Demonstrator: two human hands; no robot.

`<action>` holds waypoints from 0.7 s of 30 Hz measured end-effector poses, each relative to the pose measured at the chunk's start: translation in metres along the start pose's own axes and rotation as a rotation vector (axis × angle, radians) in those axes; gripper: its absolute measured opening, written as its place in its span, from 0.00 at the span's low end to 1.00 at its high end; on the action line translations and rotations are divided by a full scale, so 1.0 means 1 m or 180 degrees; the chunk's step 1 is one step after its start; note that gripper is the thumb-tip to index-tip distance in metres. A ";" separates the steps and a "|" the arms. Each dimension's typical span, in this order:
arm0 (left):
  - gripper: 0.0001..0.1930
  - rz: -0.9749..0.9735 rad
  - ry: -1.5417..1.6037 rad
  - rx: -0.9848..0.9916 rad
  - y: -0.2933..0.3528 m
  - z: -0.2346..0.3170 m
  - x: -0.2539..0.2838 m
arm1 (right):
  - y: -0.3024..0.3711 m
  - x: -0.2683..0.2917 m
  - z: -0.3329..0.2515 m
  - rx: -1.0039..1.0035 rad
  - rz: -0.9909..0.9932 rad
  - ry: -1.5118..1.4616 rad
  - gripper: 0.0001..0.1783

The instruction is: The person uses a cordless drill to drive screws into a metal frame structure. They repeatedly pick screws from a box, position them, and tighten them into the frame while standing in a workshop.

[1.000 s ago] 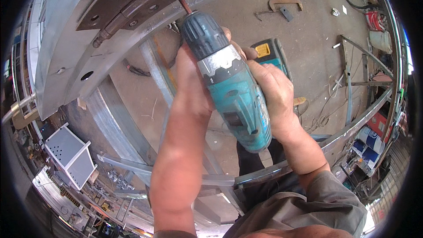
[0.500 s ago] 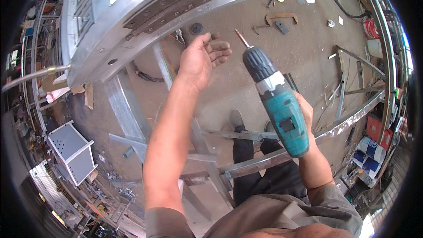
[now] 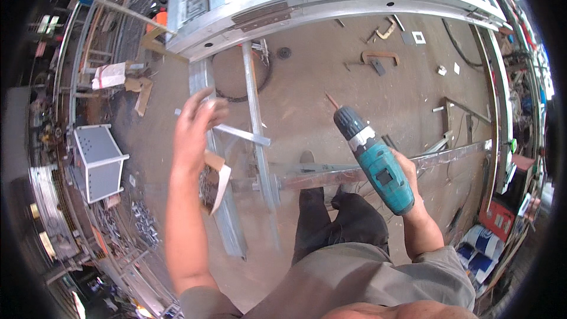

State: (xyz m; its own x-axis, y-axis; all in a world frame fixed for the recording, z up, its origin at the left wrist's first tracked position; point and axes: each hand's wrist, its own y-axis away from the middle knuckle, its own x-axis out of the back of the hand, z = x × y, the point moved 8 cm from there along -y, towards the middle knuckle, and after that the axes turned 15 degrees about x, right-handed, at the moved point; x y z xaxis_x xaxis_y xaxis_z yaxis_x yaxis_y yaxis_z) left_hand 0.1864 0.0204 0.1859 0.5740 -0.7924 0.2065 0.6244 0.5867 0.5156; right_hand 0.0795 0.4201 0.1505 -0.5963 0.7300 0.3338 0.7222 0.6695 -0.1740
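A worker's right hand (image 3: pixel 407 186) is clenched around the handle of a teal cordless drill (image 3: pixel 373 162), its bit raised clear and well below the grey metal frame (image 3: pixel 331 9) overhead. The left hand (image 3: pixel 195 127), fingers spread and holding nothing, hangs below the frame's hinge plate (image 3: pixel 260 15). Fasteners dot the frame rail; whether more driving is needed cannot be told. Steel rails (image 3: pixel 254 118) lie on the floor below the frame.

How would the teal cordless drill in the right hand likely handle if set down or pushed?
The teal cordless drill, gripped in the right hand, looks rigid and probably hefty for its size. Its chunky body likely wouldn't roll far, but the thin bit at the tip seems prone to bending or snapping if knocked.
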 end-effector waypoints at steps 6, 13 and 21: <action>0.22 0.1319 0.0917 0.0328 0.195 -0.127 0.092 | 0.095 0.001 0.008 -0.0432 -0.0561 -0.0190 0.15; 0.22 0.2202 -0.0113 0.0942 0.237 -0.227 0.136 | 0.176 0.004 0.017 -0.0684 -0.1292 0.0543 0.27; 0.15 0.1827 -0.3720 -0.0250 0.069 -0.206 0.130 | 0.204 -0.003 0.000 -0.0838 -0.1229 0.0836 0.23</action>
State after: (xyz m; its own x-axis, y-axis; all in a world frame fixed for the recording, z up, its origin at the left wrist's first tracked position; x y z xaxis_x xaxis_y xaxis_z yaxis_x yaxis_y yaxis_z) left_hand 0.4135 -0.0080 0.0766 -0.0049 -0.0795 0.9968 0.4975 0.8645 0.0714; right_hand 0.2284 0.5552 0.1136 -0.7527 0.3559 0.5539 0.5511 0.8008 0.2343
